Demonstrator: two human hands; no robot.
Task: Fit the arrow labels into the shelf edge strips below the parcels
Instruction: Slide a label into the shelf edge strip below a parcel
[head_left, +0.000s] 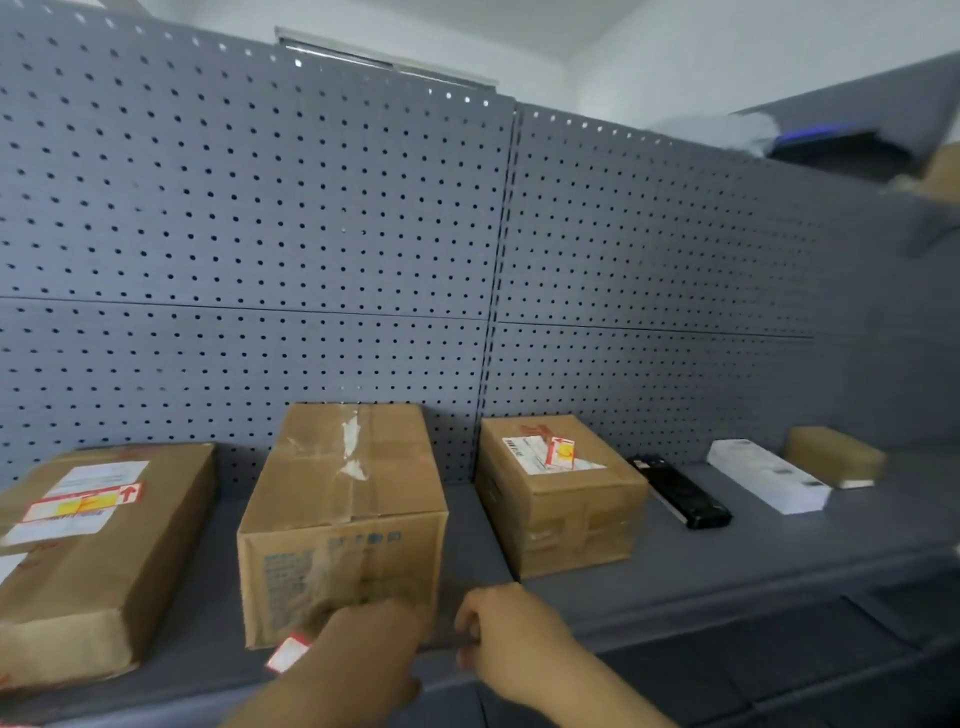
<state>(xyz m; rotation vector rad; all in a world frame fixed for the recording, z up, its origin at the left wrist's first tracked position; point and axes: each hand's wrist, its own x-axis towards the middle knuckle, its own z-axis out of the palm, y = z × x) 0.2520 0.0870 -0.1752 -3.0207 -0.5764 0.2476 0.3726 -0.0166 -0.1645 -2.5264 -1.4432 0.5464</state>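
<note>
Three cardboard parcels stand on the grey shelf (727, 561): a flat one at the left (98, 551), a tall middle one (348, 519) and a smaller one at the right (561, 499). My left hand (363, 649) is at the shelf's front edge below the middle parcel, fingers closed on a white, red-edged arrow label (287, 653). My right hand (504, 639) rests on the shelf edge strip (447, 647) just to the right, fingers curled against the strip; nothing shows in its grip.
A grey pegboard wall (311, 234) backs the shelf. Further right lie a black flat box (680, 491), a white box (769, 480) and a small brown parcel (836, 457). A higher shelf with items juts in at top right (857, 145).
</note>
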